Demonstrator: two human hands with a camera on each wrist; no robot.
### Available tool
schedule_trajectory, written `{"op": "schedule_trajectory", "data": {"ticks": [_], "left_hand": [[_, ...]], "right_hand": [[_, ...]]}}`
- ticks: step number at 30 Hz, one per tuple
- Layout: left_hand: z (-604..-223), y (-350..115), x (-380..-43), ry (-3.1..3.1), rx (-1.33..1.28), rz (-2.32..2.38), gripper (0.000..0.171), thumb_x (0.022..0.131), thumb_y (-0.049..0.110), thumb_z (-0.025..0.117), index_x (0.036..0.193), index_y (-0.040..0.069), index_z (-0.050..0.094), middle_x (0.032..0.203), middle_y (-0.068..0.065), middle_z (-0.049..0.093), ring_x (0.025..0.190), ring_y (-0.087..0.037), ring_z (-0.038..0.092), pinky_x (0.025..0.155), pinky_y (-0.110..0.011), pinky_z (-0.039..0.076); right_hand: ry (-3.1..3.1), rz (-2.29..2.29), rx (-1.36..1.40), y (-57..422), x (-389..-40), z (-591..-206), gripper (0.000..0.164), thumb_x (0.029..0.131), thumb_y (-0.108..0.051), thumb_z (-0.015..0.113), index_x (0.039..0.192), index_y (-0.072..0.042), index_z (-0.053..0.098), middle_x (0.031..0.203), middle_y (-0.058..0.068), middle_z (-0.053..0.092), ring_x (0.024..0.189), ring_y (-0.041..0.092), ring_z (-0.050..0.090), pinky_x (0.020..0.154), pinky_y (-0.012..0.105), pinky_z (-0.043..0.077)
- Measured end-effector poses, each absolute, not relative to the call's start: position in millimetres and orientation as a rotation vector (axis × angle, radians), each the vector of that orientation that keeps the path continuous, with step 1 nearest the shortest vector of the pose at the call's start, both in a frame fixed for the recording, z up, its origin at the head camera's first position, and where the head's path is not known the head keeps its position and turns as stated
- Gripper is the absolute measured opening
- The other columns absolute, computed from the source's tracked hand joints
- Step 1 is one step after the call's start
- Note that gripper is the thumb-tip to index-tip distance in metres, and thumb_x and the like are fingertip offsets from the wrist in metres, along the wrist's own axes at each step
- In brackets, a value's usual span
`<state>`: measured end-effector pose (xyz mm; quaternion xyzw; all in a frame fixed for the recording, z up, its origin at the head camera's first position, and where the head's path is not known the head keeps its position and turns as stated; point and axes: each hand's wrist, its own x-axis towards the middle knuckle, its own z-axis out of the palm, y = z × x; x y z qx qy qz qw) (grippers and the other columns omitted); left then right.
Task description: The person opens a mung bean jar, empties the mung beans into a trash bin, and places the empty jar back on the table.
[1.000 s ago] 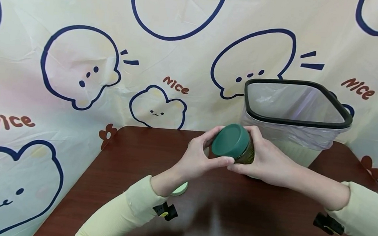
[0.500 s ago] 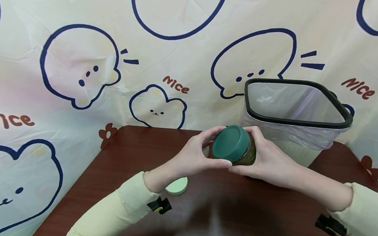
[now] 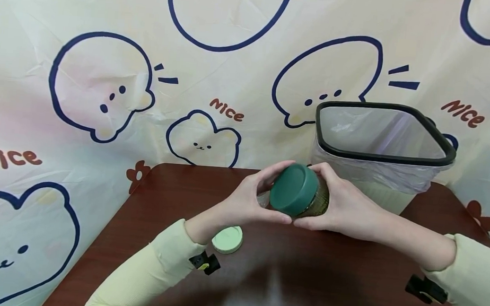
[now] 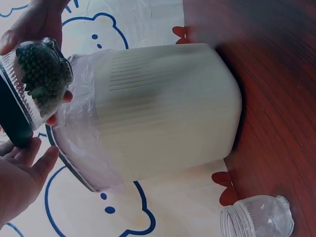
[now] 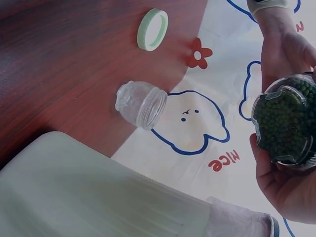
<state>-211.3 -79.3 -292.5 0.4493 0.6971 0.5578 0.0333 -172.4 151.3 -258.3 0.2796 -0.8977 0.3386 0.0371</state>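
Above the table a clear jar [image 3: 320, 202] of small green beans is tilted, its dark green lid [image 3: 293, 189] facing up and to the left. My right hand [image 3: 347, 210] grips the jar's body from the right. From the left, my left hand [image 3: 241, 200] holds the lid between thumb and fingers, with a gap at the palm. Through the glass in the right wrist view, the beans [image 5: 281, 126] show at the jar's base. A second jar [image 5: 140, 103], clear and uncapped, stands on the table, mostly hidden behind my left hand in the head view.
A pale green lid [image 3: 227, 240] lies on the brown table [image 3: 304, 280] near my left wrist. Behind my right hand stands a tall pale bin [image 4: 168, 108] with a dark rim [image 3: 381, 158] and a plastic bag liner. A printed sheet [image 3: 250, 77] covers the wall.
Both hands and the jar have shifted slightly left, and the lid has tipped further left. My left forearm has moved left, uncovering the pale green lid.
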Motion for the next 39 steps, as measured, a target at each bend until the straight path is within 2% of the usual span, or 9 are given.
{"op": "schedule_trajectory", "data": {"ticks": [6, 9, 18, 24, 33, 39], "left_hand": [[-293.7, -78.1, -211.1, 2.154, 1.367, 1.715, 0.087, 0.078, 0.038, 0.082, 0.149, 0.011, 0.037, 0.142, -0.004, 0.048, 0.123, -0.017, 0.052, 0.1, -0.042, 0.043], [-293.5, -76.9, -210.6, 2.166, 1.355, 1.721, 0.089, 0.078, 0.047, 0.08, 0.147, 0.01, 0.039, 0.14, -0.005, 0.049, 0.12, -0.018, 0.053, 0.098, -0.042, 0.045], [-295.7, -71.4, -209.0, 2.244, 1.369, 1.719, 0.084, 0.081, 0.053, 0.074, 0.145, 0.01, 0.041, 0.136, -0.003, 0.051, 0.115, -0.018, 0.051, 0.092, -0.039, 0.048], [-296.6, -65.4, -208.4, 2.296, 1.357, 1.736, 0.085, 0.081, 0.062, 0.069, 0.143, 0.01, 0.044, 0.135, -0.002, 0.051, 0.114, -0.016, 0.051, 0.092, -0.037, 0.048], [-292.4, -63.2, -197.4, 2.376, 1.223, 1.761, 0.07, 0.084, 0.044, 0.073, 0.141, 0.015, 0.045, 0.13, 0.0, 0.053, 0.108, -0.017, 0.055, 0.087, -0.036, 0.051], [-288.8, -67.5, -194.0, 2.357, 1.17, 1.697, 0.07, 0.084, 0.03, 0.075, 0.144, 0.015, 0.041, 0.134, 0.0, 0.051, 0.114, -0.018, 0.054, 0.091, -0.035, 0.049]], "right_hand": [[-2.77, 1.05, 0.876, 152.2, -173.2, -258.1, 0.086, 0.069, -0.046, 0.087, 0.13, -0.01, 0.038, 0.109, 0.002, 0.061, 0.095, 0.016, 0.059, 0.079, 0.038, 0.051], [-2.767, 1.054, 0.88, 152.4, -173.3, -258.4, 0.087, 0.067, -0.045, 0.088, 0.13, -0.01, 0.038, 0.109, 0.002, 0.061, 0.095, 0.016, 0.059, 0.078, 0.037, 0.051], [-2.774, 1.052, 0.859, 153.7, -173.1, -258.9, 0.083, 0.069, -0.038, 0.088, 0.129, -0.009, 0.039, 0.107, 0.004, 0.062, 0.093, 0.017, 0.06, 0.078, 0.037, 0.051], [-2.778, 1.013, 0.844, 154.1, -171.6, -257.2, 0.082, 0.072, -0.039, 0.086, 0.129, -0.005, 0.038, 0.108, 0.008, 0.062, 0.091, 0.019, 0.06, 0.076, 0.038, 0.051], [-2.751, 0.97, 0.797, 150.8, -169.4, -257.9, 0.083, 0.071, -0.038, 0.086, 0.129, -0.005, 0.038, 0.107, 0.009, 0.062, 0.088, 0.02, 0.062, 0.072, 0.038, 0.053], [-2.729, 0.964, 0.805, 150.7, -169.2, -260.1, 0.083, 0.068, -0.032, 0.088, 0.129, -0.005, 0.039, 0.107, 0.009, 0.062, 0.089, 0.02, 0.061, 0.074, 0.038, 0.052]]}}
